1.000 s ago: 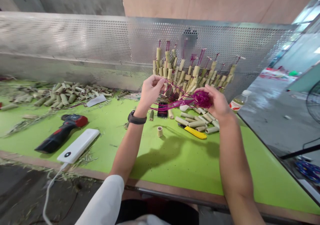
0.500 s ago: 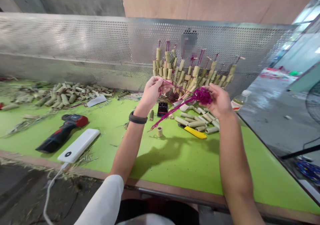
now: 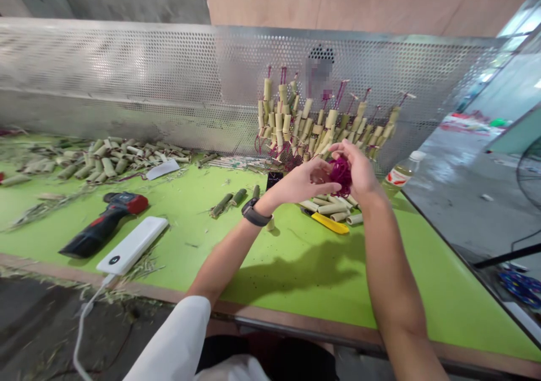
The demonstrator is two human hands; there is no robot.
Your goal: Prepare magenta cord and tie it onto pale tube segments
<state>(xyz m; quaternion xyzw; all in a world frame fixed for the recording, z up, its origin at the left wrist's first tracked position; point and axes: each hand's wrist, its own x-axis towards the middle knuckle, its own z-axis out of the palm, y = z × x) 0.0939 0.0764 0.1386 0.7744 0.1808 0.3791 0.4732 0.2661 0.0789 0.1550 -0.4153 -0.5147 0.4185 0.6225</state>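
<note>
A tangled bundle of purple cord (image 3: 342, 176) is held above the green table, between my two hands. My right hand (image 3: 358, 169) wraps round it from the right, fingers bent over its top. From the left, my left hand (image 3: 302, 179), with a dark band on its wrist, reaches to the same bundle with curled fingers and its thumb along the lower side. Its fingertips are partly hidden. Below lie cut bamboo tubes (image 3: 332, 208) and a yellow-handled knife (image 3: 330, 223). A short bamboo piece (image 3: 270, 223) stands by my left wrist.
Strung bamboo tubes (image 3: 279, 122) hang on a perforated metal screen (image 3: 169, 60). A cordless drill (image 3: 105, 223), a white power bank (image 3: 133, 246) and a heap of bamboo pieces (image 3: 107, 164) lie left. A phone (image 3: 274, 179) is partly covered; a bottle (image 3: 401, 175) stands right.
My left hand has moved right, from drawing out a strand to the bundle. The long purple strands that trailed down left no longer show. My right hand has shifted slightly left.
</note>
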